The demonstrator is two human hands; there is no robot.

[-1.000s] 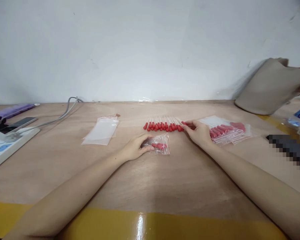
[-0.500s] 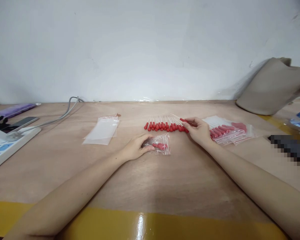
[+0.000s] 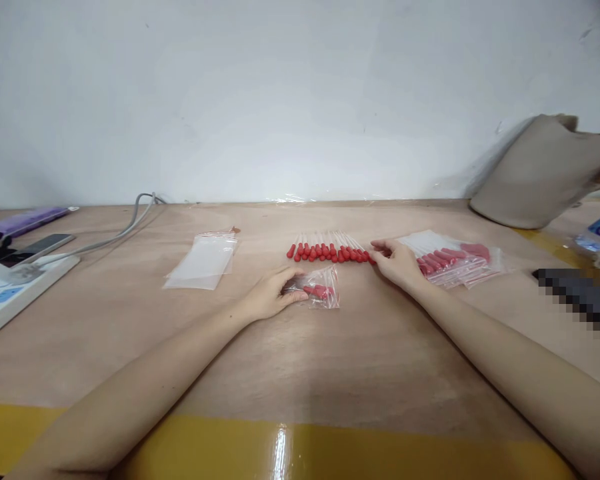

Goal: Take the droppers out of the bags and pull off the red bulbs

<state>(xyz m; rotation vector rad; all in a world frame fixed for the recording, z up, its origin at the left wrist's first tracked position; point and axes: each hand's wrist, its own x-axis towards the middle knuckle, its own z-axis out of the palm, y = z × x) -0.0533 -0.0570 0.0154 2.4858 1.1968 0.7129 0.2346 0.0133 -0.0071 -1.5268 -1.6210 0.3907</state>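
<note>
My left hand (image 3: 275,295) is closed on the edge of a clear zip bag (image 3: 333,275) lying on the table. Inside the bag are red-bulbed droppers (image 3: 320,291), their thin ends hidden. Just beyond it, a row of droppers (image 3: 325,252) lies side by side, red rubber bulbs toward me and thin clear tubes pointing to the wall. At the right end of this row, my right hand (image 3: 396,261) pinches the red bulb of the last dropper (image 3: 371,258). Right beside that hand sits a pile of filled zip bags (image 3: 443,260) with red bulbs showing through.
A stack of flat zip bags (image 3: 200,260) lies to the left. Farther left are a power strip (image 3: 30,287) with a grey cable (image 3: 125,233), a phone (image 3: 47,247) and a purple packet (image 3: 30,219). A beige container (image 3: 525,173) leans at the back right, and a pixelated dark object (image 3: 580,297) lies below it.
My right hand's fingertips have come down to the row's right end. The red bulb that stuck out above them no longer shows. My left hand stays on the bag.
</note>
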